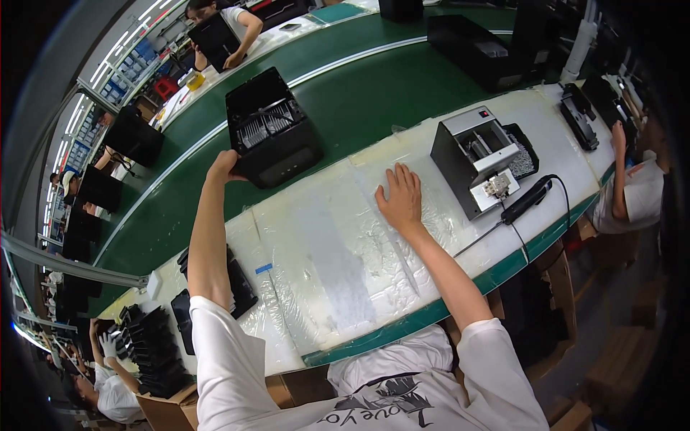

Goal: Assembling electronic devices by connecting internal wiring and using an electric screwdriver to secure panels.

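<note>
While our left hand (225,167) touches the near corner of a glossy black box (287,164), we cannot tell whether its hidden fingers pinch it; our right hand (402,200) is spread, palm down, over wrinkled clear film (327,244). Right of this hand, a boxy metal machine (451,165) stands before a black tray (532,171) of small silvery pieces. Beyond our left hand, the box holds pale ribbed parts (264,129).

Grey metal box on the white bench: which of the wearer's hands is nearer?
Right. The right hand is just left of the grey metal box; the left hand is farther left, at the open black case.
</note>
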Tool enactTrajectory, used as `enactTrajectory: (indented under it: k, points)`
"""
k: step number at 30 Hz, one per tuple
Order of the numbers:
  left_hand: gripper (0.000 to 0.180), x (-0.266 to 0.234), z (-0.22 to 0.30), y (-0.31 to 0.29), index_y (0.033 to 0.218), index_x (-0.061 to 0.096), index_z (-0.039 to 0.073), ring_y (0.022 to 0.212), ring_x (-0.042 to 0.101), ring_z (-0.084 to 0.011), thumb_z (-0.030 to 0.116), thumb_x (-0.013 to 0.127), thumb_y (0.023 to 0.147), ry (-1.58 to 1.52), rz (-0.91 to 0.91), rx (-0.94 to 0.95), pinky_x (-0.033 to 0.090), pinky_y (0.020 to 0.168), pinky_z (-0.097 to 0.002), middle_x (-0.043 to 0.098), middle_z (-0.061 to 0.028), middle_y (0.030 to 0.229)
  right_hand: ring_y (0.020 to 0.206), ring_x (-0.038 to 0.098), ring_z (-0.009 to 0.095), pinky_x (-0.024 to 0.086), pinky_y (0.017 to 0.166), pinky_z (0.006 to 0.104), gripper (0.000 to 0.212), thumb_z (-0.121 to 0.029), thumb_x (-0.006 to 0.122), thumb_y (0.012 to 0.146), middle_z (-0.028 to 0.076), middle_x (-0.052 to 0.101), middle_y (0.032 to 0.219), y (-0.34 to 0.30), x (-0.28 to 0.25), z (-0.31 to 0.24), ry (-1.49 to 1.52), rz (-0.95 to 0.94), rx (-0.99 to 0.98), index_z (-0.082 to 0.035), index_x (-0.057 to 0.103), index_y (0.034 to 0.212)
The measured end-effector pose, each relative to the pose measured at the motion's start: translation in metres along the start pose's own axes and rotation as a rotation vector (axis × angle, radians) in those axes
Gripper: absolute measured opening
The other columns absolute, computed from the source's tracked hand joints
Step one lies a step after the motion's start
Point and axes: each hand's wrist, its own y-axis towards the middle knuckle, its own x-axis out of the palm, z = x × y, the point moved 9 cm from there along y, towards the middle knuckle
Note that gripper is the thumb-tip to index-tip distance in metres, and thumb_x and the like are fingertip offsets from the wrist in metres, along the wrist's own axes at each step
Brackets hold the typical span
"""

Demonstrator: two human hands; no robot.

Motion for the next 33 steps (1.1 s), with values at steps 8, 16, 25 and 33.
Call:
enactTrajectory:
  k: [8, 16, 25, 33]
  points:
    - [0.029, 0.017, 0.041, -0.08, 0.086, 0.063, -0.01, 0.066, 0.066, -0.0298, 0.006, 0.04, 0.079, 0.217, -0.152, 0.093, 0.059, 0.059, -0.0365, 0.065, -0.0167, 0.077, 0.12, 0.045, 0.032, 0.029, 0.104, 0.0424, 0.038, -0.019, 0.055, 0.08, 0.022, 0.053, 0.123, 0.0, 0.003, 0.006, 0.037, 0.027, 0.014, 0.005, 0.056, 0.109]
    - [0.028, 0.018, -0.009, -0.239, 0.071, 0.062, -0.013, 0.063, 0.066, -0.0294, 0.014, 0.055, 0.072, 0.508, -0.008, 0.203, 0.051, 0.063, -0.0356, 0.061, -0.0254, 0.064, 0.119, 0.046, 0.034, 0.031, 0.103, 0.0431, 0.038, -0.018, 0.057, 0.079, 0.022, 0.054, 0.121, -0.004, 0.002, 0.005, 0.043, 0.048, -0.027, 0.005, 0.057, 0.109]
    - [0.022, 0.042, -0.125, -0.368, 0.089, 0.058, -0.008, 0.068, 0.055, -0.0462, 0.007, 0.051, 0.075, 0.366, 0.037, 0.1, 0.044, 0.063, -0.0461, 0.054, -0.0294, 0.065, 0.117, 0.049, 0.033, 0.033, 0.102, 0.042, 0.038, -0.023, 0.059, 0.081, 0.02, 0.056, 0.121, -0.001, 0.008, 0.009, -0.022, 0.006, -0.075, 0.003, 0.058, 0.109]
    - [0.028, 0.055, -0.156, -0.441, 0.109, 0.06, -0.002, 0.082, 0.065, -0.03, 0.003, 0.053, 0.082, -0.09, 0.53, 0.171, 0.05, 0.076, -0.0365, 0.065, -0.0207, 0.096, 0.103, 0.058, 0.021, 0.044, 0.093, 0.0339, 0.026, -0.018, 0.054, 0.09, 0.013, 0.063, 0.107, 0.016, -0.017, 0.03, 0.741, 0.04, 0.318, 0.002, 0.06, 0.106]
